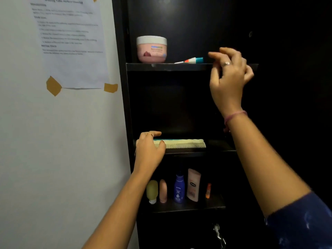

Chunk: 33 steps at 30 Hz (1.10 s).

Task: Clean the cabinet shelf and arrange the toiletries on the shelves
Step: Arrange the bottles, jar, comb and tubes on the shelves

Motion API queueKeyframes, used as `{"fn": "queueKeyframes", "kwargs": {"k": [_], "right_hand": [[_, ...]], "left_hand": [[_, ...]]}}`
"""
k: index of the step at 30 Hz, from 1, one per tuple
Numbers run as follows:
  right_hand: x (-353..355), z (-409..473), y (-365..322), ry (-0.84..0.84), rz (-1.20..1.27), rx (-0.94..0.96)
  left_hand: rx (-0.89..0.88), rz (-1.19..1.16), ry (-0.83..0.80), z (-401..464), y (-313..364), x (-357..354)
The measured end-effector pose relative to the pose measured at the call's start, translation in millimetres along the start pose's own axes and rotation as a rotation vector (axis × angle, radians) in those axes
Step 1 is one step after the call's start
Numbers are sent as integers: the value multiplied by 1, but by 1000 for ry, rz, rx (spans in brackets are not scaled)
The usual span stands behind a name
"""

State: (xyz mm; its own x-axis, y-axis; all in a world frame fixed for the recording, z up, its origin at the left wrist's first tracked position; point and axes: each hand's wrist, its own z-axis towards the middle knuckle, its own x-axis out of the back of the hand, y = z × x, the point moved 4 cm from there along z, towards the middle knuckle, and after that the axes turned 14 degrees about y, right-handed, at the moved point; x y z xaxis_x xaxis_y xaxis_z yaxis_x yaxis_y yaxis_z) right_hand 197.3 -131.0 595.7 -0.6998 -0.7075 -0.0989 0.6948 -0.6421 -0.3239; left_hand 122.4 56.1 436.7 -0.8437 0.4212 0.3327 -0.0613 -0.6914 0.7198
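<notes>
A dark cabinet has three shelves. On the top shelf (pixel 143 67) stand a pink cream jar (pixel 151 49) with a white lid and a small lying tube (pixel 191 60) with a teal cap. My right hand (pixel 229 76) hovers at the top shelf's right end, fingers loosely curled and apart, holding nothing. On the middle shelf (pixel 221 150) lies a pale yellow comb (pixel 185 143), teeth toward me. My left hand (pixel 150 150) grips the comb's left end. The bottom shelf (pixel 215 205) holds a yellow-green tube (pixel 152 191), a peach tube (pixel 163 191), a blue lotion bottle (pixel 179 188), a beige lotion bottle (pixel 193 185) and a small orange bottle (pixel 208 190).
A white wall (pixel 62 150) to the left carries a printed sheet (pixel 71 42) fixed with brown tape. Keys (pixel 218 232) hang at the cabinet's lower front. The cabinet's right side is dark and hard to make out.
</notes>
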Motion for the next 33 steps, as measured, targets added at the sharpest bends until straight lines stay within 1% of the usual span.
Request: {"fn": "queueKeyframes", "kwargs": {"k": [1,2,3,5,7,9,13,17,20,22,25,27,29,31,33], "right_hand": [[14,-21,6,95,38,-12],[27,-47,14,149,85,-35],[37,-73,23,165,133,-55],[55,-130,39,110,223,-109],[70,-184,55,7,246,-213],[83,-238,74,-124,202,-306],[107,-328,111,-365,94,-453],[125,-395,144,-510,2,-657],[138,-449,172,-646,-121,-820],[146,-487,192,-763,-223,-936],[156,-541,215,-984,-387,-1061],[161,-566,222,-1114,-429,-1119],[162,-587,225,-1217,-422,-1158],[161,-598,224,-1287,-407,-1170],[159,-604,225,-1311,-437,-1131]], "left_hand": [[-15,-33,20,-5,0,2],[-25,-63,31,-13,-1,2],[-34,-93,38,-21,-2,2],[-46,-147,25,-42,-7,-1],[-58,-176,-19,-67,-16,-10],[-52,-194,-72,-96,-32,-24],[47,-172,-225,-160,-77,-62],[211,-63,-364,-217,-124,-101],[371,32,-479,-255,-163,-130],[495,100,-557,-282,-189,-148],[649,191,-647,-319,-219,-178],[726,207,-684,-336,-228,-194],[763,225,-723,-353,-238,-215],[767,253,-738,-365,-244,-229],[804,289,-718,-372,-247,-236]]}}
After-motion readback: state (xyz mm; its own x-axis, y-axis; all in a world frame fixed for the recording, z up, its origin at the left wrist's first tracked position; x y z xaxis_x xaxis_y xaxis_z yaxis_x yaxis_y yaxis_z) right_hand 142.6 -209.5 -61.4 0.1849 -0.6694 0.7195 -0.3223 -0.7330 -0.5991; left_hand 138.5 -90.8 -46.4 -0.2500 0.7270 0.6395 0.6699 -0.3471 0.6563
